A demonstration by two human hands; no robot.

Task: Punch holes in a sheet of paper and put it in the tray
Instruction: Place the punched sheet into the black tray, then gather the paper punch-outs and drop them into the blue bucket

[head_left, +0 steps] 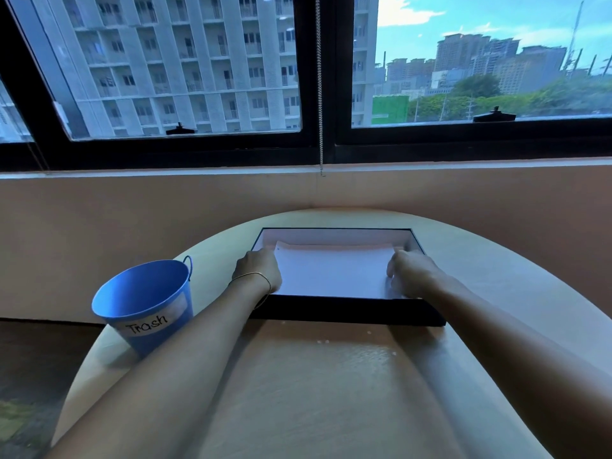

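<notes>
A white sheet of paper [332, 271] lies inside a shallow black tray [347, 314] at the far middle of the round table. A small punched hole shows near the sheet's far left corner. My left hand [256, 270] grips the sheet's left edge, and my right hand [412, 270] grips its right edge. Both hands reach over the tray's side walls. The sheet's far edge curls slightly upward. No hole punch is in view.
A blue bucket [145, 303] labelled "Trash" stands at the table's left edge, next to my left forearm. Small white paper dots [323, 341] lie scattered on the tabletop [314, 392] just in front of the tray. A wall and window rise behind the table.
</notes>
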